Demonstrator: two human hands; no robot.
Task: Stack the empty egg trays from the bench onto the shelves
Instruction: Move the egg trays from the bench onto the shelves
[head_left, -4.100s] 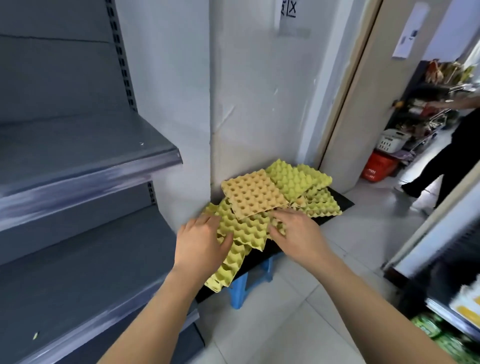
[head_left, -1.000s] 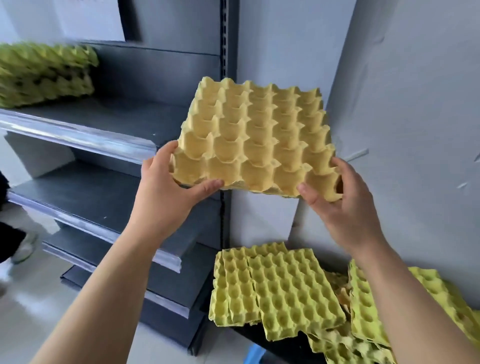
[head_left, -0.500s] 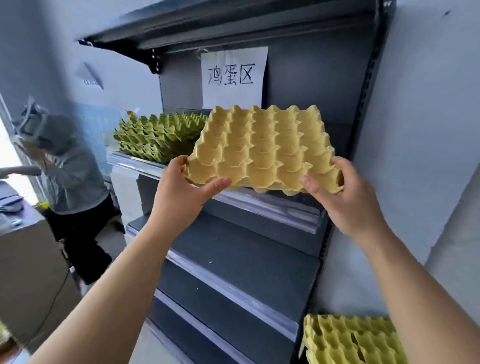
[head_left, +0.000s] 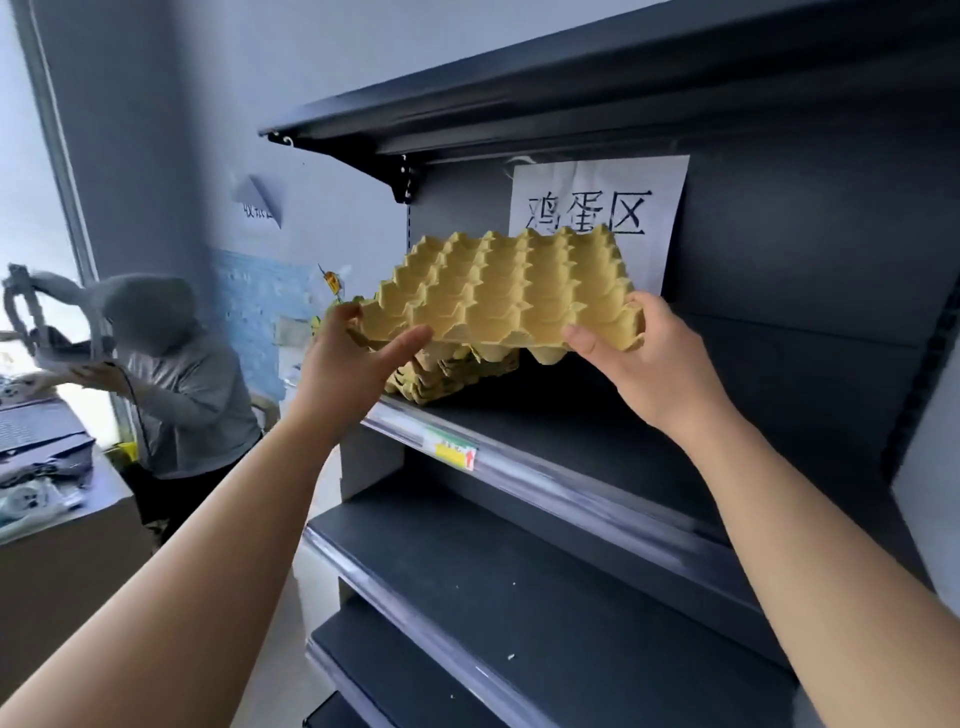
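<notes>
Dark grey shelving (head_left: 779, 322) fills the right of the view, with a handwritten paper sign (head_left: 597, 208) taped to its back panel. At the far left a second person (head_left: 176, 374) in a hooded top bends over a counter.

Centre: the held tray (head_left: 509, 291), an empty yellow-tan pulp egg tray, cups up and roughly level. It is carried in the air above the sign-level shelf (head_left: 597, 421) and partly over the shelved stack (head_left: 452, 376) of yellow-green trays at that shelf's left end. The left hand (head_left: 353, 358) pinches the tray's near-left corner, thumb laid along the near edge, fingers curled over the left rim. The right hand (head_left: 644, 358) pinches the near-right corner likewise, fingers wrapped round the right rim. Tray and stack appear apart, though the tray hides part of the gap. The bench lies out of view.

Step in hand, as judged: seating the tray on the stack. Shift it left until its outline matches the stack's, hold it level, and line up cones with cups; a misaligned tray would perch rather than nest. Lower both corners together and let go only once it sits flat. Pulp bends easily, so a light pinch suffices. A yellow price label (head_left: 454, 451) marks the shelf's front rail.
</notes>
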